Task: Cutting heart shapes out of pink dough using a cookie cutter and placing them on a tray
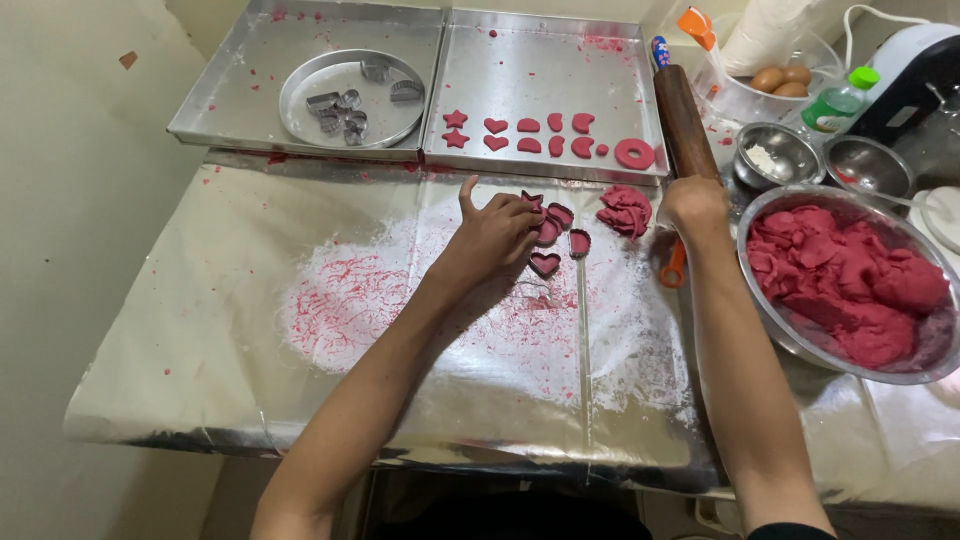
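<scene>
Lifting these soft red dough shapes [556, 228] off the floured, foil-covered counter [200, 330], we judge they could stretch or tear if pinched hard or stuck to the foil. Our left hand [497, 238] curls half-closed over the cluster, fingertips touching one piece; whether it truly grips, we cannot tell. Our right hand [693, 208] clasps the wooden rolling pin [683, 120] beside the dough bowl [790, 330].

Red dough cutouts [556, 232] flat on floured foil; wooden rolling pin [684, 122] lying beside tray.
</scene>
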